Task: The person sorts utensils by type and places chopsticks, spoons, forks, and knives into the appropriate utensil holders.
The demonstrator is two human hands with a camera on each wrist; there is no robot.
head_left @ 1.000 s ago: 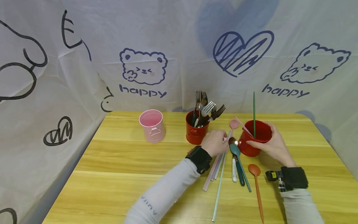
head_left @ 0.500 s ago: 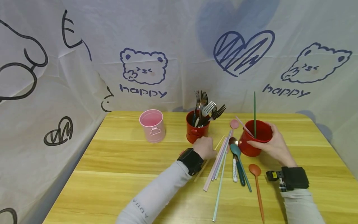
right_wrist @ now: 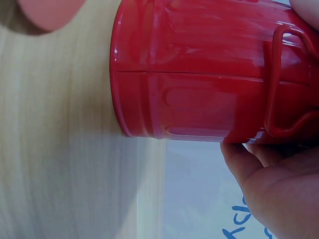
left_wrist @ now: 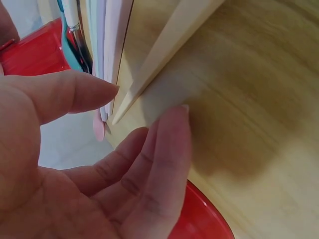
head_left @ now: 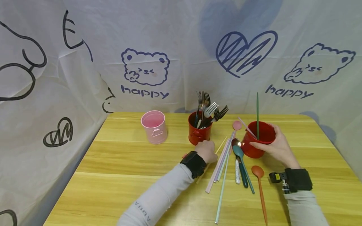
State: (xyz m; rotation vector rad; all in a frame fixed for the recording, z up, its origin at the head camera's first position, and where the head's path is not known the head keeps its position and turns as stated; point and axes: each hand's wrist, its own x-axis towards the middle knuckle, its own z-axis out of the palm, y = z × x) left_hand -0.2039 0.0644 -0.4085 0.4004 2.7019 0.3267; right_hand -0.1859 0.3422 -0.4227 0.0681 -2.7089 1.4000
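Note:
My left hand [head_left: 207, 151] is low over the table beside a pale yellow chopstick [head_left: 221, 145]. In the left wrist view its thumb and fingers stand apart, with the chopstick [left_wrist: 167, 47] lying beyond the gap. Just right of it lies a bundle of pink, lilac and mint chopsticks [head_left: 221, 163]. My right hand [head_left: 278, 149] grips a red bucket [head_left: 251, 150] near the rim, thumb on the near side. A green stick [head_left: 257, 110] and a pink stick [head_left: 245, 126] stick out of this bucket. The bucket's wall and wire handle [right_wrist: 273, 89] fill the right wrist view.
Another red bucket [head_left: 195, 138] holds several forks [head_left: 210, 110]. A pink bucket [head_left: 156, 133] stands farther left. Between the bundle and my right wrist lie a teal spoon [head_left: 238, 151], a white-handled spoon [head_left: 237, 172] and an orange spoon [head_left: 258, 171]. A pink spoon [head_left: 237, 125] lies behind.
My left hand has moved left and nearer from the bundle's far end; the pale yellow chopstick now shows left of the bundle. My right hand keeps its hold on the bucket.

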